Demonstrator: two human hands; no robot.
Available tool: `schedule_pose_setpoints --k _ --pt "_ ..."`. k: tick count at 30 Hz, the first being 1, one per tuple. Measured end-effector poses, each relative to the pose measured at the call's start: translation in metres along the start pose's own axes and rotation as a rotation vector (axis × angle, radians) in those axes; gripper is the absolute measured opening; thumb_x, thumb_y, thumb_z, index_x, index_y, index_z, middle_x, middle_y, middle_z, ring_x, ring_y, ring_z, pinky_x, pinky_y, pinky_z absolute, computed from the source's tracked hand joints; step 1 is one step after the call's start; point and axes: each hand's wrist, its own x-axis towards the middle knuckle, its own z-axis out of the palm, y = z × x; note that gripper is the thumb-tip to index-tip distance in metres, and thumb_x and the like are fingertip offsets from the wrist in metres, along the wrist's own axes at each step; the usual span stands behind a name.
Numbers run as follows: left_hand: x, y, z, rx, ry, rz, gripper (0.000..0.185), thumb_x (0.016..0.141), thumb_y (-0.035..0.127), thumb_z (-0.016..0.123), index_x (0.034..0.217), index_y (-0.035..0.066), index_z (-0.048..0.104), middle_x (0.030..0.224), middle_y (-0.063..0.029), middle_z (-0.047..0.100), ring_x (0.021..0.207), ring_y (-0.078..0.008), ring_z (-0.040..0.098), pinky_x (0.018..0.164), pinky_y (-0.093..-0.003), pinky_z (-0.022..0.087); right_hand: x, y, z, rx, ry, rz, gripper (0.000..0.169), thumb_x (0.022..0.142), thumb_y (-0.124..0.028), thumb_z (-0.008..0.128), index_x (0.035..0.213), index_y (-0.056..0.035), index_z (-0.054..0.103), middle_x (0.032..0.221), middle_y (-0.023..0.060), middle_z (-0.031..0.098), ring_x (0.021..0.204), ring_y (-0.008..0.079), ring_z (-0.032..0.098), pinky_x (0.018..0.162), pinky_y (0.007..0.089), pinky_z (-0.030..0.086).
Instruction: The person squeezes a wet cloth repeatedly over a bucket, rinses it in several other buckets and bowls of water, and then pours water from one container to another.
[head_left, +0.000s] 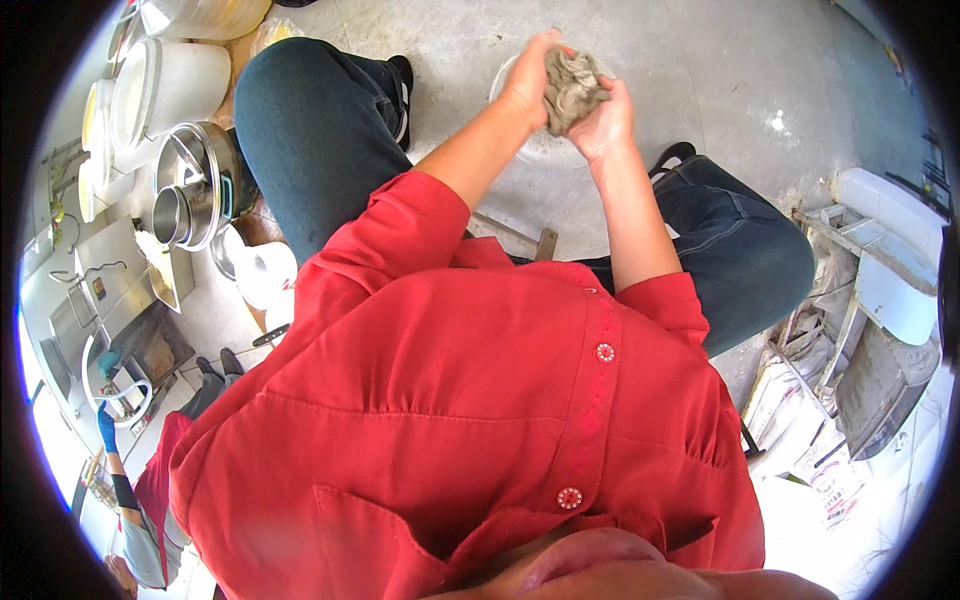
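Both of my hands meet around a bunched grey-brown cloth (571, 90), apparently damp, at the top middle of the view. My left hand (529, 81) presses its left side with the fingers reaching up along it. On the other side, my right hand (609, 118) cups the cloth from below and right. Beneath them stands a round whitish basin or bucket (551, 152) on the grey floor; the cloth and hands hide much of its inside.
Lidded white plastic buckets (191, 71) and a steel pot (221, 176) stand at the left. A low wooden frame (546, 244) shows between my knees. Sacks (814, 457) and a worn rack (840, 300) are at the right. A person with a blue glove (107, 427) works at the lower left.
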Motion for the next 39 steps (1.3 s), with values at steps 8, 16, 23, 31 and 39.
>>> schedule_pose_setpoints --k 8,16,23,31,39 --pt "0.023 0.009 -0.030 0.189 -0.079 0.253 0.039 0.081 0.010 0.047 0.118 0.004 0.056 0.113 -0.0128 0.057 0.105 -0.0278 0.056 0.088 -0.0438 0.049 -0.005 -0.031 0.000 0.116 0.007 -0.139 0.042 0.083 -0.021 0.057 0.119 -0.0011 0.046 0.124 0.0184 0.048 0.112 0.0347 0.049 0.099 0.0584 0.035" --pt "0.007 0.012 -0.015 -0.040 -0.233 -0.199 0.040 0.089 0.029 0.048 0.122 0.006 0.055 0.114 -0.0134 0.060 0.105 -0.0293 0.056 0.094 -0.0481 0.045 0.001 -0.012 -0.010 -0.770 0.086 -0.793 0.026 0.077 -0.006 0.060 0.103 -0.0076 0.060 0.102 0.0096 0.059 0.102 0.0257 0.054 0.089 0.0391 0.045" --pt "0.022 -0.013 -0.045 -0.038 -0.177 -0.017 0.032 0.093 0.037 0.051 0.096 0.006 0.057 0.084 -0.0087 0.060 0.074 -0.0249 0.060 0.066 -0.0383 0.052 -0.028 0.027 0.024 -1.334 0.165 -1.134 0.014 0.076 -0.018 0.063 0.084 -0.0065 0.064 0.092 0.0124 0.059 0.088 0.0327 0.055 0.082 0.0394 0.045" --pt "0.023 -0.031 -0.038 -0.011 0.133 -0.004 0.032 0.092 0.033 0.055 0.096 0.001 0.057 0.092 -0.0106 0.059 0.077 -0.0235 0.056 0.071 -0.0400 0.049 -0.011 0.032 0.017 -1.234 0.204 -1.122 0.023 0.081 -0.027 0.062 0.082 -0.0041 0.062 0.086 0.0157 0.062 0.083 0.0319 0.060 0.074 0.0392 0.047" --pt "0.024 -0.040 -0.034 0.169 0.219 0.001 0.026 0.092 0.031 0.052 0.082 0.007 0.052 0.084 -0.0094 0.058 0.074 -0.0220 0.056 0.065 -0.0403 0.048 -0.013 0.012 0.008 -1.316 0.303 -0.703 0.016 0.079 -0.023 0.063 0.086 -0.0089 0.064 0.099 0.0162 0.061 0.090 0.0323 0.060 0.077 0.0386 0.049"
